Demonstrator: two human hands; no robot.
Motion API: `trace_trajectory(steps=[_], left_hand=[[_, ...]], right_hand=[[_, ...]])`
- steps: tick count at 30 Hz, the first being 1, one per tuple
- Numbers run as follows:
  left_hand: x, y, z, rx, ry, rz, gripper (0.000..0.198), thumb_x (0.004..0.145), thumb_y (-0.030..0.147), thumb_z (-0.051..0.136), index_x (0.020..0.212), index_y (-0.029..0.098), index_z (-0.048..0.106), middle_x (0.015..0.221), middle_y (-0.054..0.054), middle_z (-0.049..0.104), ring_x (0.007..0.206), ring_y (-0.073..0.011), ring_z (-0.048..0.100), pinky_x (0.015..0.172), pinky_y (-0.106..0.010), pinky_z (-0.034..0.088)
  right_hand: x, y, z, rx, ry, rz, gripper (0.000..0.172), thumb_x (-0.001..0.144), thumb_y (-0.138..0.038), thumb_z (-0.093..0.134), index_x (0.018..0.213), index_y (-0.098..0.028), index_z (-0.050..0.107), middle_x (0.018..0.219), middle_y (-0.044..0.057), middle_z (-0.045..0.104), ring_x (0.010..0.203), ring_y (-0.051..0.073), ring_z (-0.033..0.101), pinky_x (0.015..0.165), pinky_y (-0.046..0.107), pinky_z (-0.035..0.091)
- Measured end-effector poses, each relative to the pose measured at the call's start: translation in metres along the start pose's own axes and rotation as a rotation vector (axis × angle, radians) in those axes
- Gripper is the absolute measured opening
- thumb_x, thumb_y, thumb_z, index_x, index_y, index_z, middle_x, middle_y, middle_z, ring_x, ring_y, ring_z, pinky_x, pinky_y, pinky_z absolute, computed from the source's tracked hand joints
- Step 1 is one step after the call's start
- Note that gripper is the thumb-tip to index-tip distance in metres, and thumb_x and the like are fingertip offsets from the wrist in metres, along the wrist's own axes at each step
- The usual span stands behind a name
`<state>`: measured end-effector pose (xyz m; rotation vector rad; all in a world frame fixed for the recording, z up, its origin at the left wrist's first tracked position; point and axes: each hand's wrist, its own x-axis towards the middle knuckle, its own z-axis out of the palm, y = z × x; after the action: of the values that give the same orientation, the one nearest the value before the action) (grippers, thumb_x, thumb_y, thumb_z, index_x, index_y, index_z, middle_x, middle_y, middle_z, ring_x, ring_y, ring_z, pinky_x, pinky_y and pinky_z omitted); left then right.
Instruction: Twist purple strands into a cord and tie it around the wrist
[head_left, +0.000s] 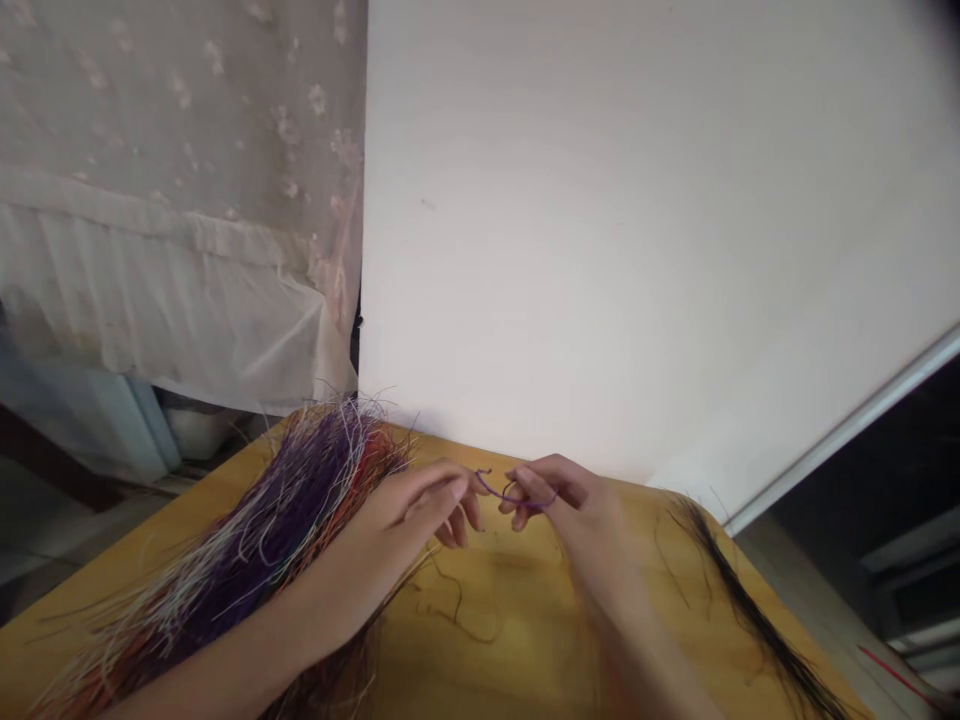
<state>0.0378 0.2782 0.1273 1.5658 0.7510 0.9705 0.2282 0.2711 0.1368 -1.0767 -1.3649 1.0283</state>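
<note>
My left hand (424, 505) and my right hand (566, 500) meet over the far part of a wooden table (517, 600). Both pinch the same thin purple strand (501, 492), which loops between their fingertips. The left hand's fingers are curled, thumb against forefinger. The right hand is partly smeared by motion, its fingers closed on the strand. A thick bundle of purple, orange and white strands (255, 540) lies on the table under and beside my left forearm.
A bundle of dark strands (750, 610) runs along the table's right edge. Loose dark strands (457, 610) lie near the middle. A white wall (637, 250) stands right behind the table, a pale lace curtain (172, 200) at the left.
</note>
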Motion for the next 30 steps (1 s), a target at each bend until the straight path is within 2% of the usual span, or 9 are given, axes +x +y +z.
trace_trajectory(steps=[5, 11, 13, 16, 19, 21, 24, 26, 30], left_hand=[[-0.003, -0.001, 0.002, 0.031, 0.063, -0.008, 0.034, 0.095, 0.043, 0.046, 0.12, 0.025, 0.059, 0.111, -0.004, 0.065, 0.103, -0.0197, 0.059, 0.092, -0.033, 0.046], [-0.011, 0.001, 0.01, 0.047, 0.051, 0.067, 0.039, 0.102, 0.035, 0.034, 0.141, 0.037, 0.034, 0.147, 0.004, 0.041, 0.137, -0.0154, 0.034, 0.116, -0.034, 0.024], [-0.015, 0.001, 0.015, 0.072, 0.03, 0.124, 0.032, 0.102, 0.032, 0.033, 0.134, 0.032, 0.037, 0.15, 0.002, 0.038, 0.139, -0.0153, 0.032, 0.117, -0.034, 0.024], [-0.02, -0.004, 0.021, 0.083, -0.001, 0.238, 0.016, 0.103, 0.031, 0.031, 0.114, 0.027, 0.042, 0.131, -0.004, 0.057, 0.127, -0.0171, 0.049, 0.108, -0.037, 0.039], [-0.018, -0.011, 0.023, 0.225, 0.058, 0.428, 0.023, 0.102, 0.025, 0.032, 0.125, 0.026, 0.038, 0.116, -0.006, 0.065, 0.111, -0.0179, 0.061, 0.094, -0.036, 0.051], [-0.014, -0.016, 0.023, 0.552, 0.156, 0.661, 0.048, 0.097, 0.014, 0.039, 0.142, 0.022, 0.026, 0.117, -0.01, 0.065, 0.107, -0.0199, 0.063, 0.09, -0.036, 0.054], [-0.007, -0.02, 0.024, 0.944, 0.223, 1.011, 0.083, 0.084, 0.0, 0.046, 0.152, 0.018, 0.002, 0.132, -0.018, 0.055, 0.116, -0.0255, 0.057, 0.09, -0.042, 0.053], [-0.004, -0.018, 0.028, 1.075, 0.204, 1.128, 0.092, 0.08, -0.004, 0.048, 0.152, 0.02, -0.004, 0.142, -0.022, 0.043, 0.127, -0.0288, 0.049, 0.095, -0.046, 0.05], [-0.008, -0.012, 0.046, 1.409, 0.089, 1.19, 0.066, 0.085, 0.003, 0.051, 0.146, 0.016, 0.029, 0.139, -0.02, 0.048, 0.127, -0.0318, 0.049, 0.101, -0.045, 0.045]], right_hand=[[-0.004, 0.0, 0.007, -0.124, -0.218, 0.065, 0.016, 0.085, -0.022, 0.062, 0.07, -0.015, 0.065, 0.059, 0.0, 0.067, 0.053, 0.012, 0.061, 0.055, 0.024, 0.051], [-0.031, -0.012, 0.025, -0.434, -0.439, 0.094, 0.023, 0.084, -0.004, 0.049, 0.078, -0.018, 0.066, 0.063, -0.003, 0.066, 0.059, 0.011, 0.061, 0.058, 0.022, 0.047], [-0.04, -0.021, 0.027, -0.438, -0.541, 0.109, 0.025, 0.083, -0.002, 0.048, 0.08, -0.019, 0.066, 0.061, -0.005, 0.061, 0.059, 0.009, 0.058, 0.057, 0.019, 0.044], [-0.045, -0.031, 0.024, -0.394, -0.603, 0.104, 0.021, 0.086, -0.007, 0.05, 0.073, -0.019, 0.063, 0.059, -0.007, 0.055, 0.058, 0.007, 0.051, 0.057, 0.017, 0.039], [-0.04, -0.035, 0.012, -0.283, -0.533, 0.083, 0.019, 0.089, -0.012, 0.049, 0.081, -0.018, 0.066, 0.057, -0.006, 0.053, 0.054, 0.007, 0.049, 0.056, 0.018, 0.04], [-0.037, -0.037, 0.001, -0.193, -0.418, 0.032, 0.017, 0.09, -0.016, 0.051, 0.094, -0.019, 0.067, 0.056, -0.006, 0.053, 0.05, 0.008, 0.048, 0.053, 0.02, 0.041], [-0.039, -0.043, -0.015, -0.078, -0.166, -0.099, 0.018, 0.092, -0.021, 0.052, 0.1, -0.021, 0.069, 0.055, -0.005, 0.052, 0.051, 0.009, 0.049, 0.048, 0.02, 0.04], [-0.045, -0.049, -0.024, -0.049, -0.017, -0.193, 0.019, 0.092, -0.021, 0.053, 0.096, -0.021, 0.072, 0.056, -0.003, 0.054, 0.053, 0.01, 0.05, 0.047, 0.02, 0.04], [-0.05, -0.058, -0.041, -0.135, 0.18, -0.296, 0.016, 0.089, -0.018, 0.059, 0.09, -0.022, 0.074, 0.065, 0.0, 0.065, 0.061, 0.012, 0.058, 0.056, 0.021, 0.048]])
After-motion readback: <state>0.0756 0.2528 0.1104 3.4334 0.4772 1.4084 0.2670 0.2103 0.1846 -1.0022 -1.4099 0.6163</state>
